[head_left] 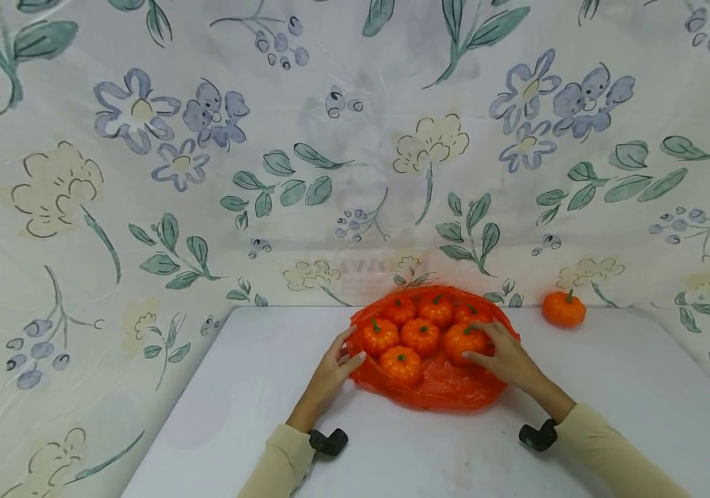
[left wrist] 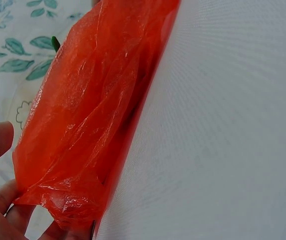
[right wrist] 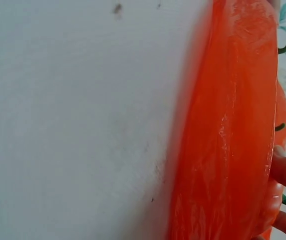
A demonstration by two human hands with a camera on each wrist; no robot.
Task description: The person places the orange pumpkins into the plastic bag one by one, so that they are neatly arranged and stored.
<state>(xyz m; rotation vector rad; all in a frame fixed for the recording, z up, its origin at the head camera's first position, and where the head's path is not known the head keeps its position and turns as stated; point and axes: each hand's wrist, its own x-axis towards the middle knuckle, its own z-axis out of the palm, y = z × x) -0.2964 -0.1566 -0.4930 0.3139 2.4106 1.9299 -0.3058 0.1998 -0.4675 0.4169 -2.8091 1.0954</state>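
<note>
A red plastic bag point(head_left: 448, 393) lies spread open on the table, with several small orange pumpkins point(head_left: 419, 337) with green stems in it. At the bag's left edge rests my left hand point(head_left: 330, 370); in the left wrist view its fingers point(left wrist: 2, 199) touch the crumpled plastic while the thumb stands apart from it. My right hand point(head_left: 510, 358) reaches over the right rim and grips the rightmost pumpkin point(head_left: 460, 343) between thumb and fingers. From the right wrist, the bag's side point(right wrist: 222, 140) hides most of that pumpkin.
One more small pumpkin point(head_left: 563, 310) sits outside the bag at the table's back right. The white table point(head_left: 230, 415) ends at a floral-patterned sheet point(head_left: 305, 228) behind. A black wrist device point(head_left: 328, 442) is on the left wrist, another point(head_left: 538, 436) on the right.
</note>
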